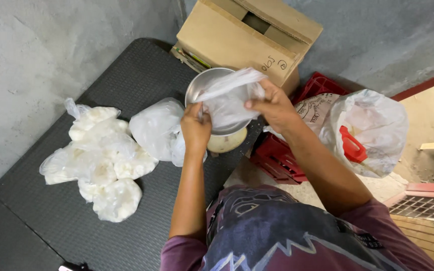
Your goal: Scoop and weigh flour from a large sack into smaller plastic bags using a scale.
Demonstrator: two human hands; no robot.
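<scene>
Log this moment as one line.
left hand: holds clear bag | right hand: holds same bag | under: metal bowl | beside: filled bags

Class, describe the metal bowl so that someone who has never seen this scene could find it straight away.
Start at the dark ribbed table and go to its far edge, just in front of the tilted cardboard box. There a round metal bowl sits behind the thin clear bag held by both hands. It is the only shiny, hard thing there; its neighbours are soft white filled bags.

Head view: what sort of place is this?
Probably a small food-packing corner or back room: bare concrete walls, filled white bags on a dark table, a metal scale pan, and a cardboard box.
</scene>
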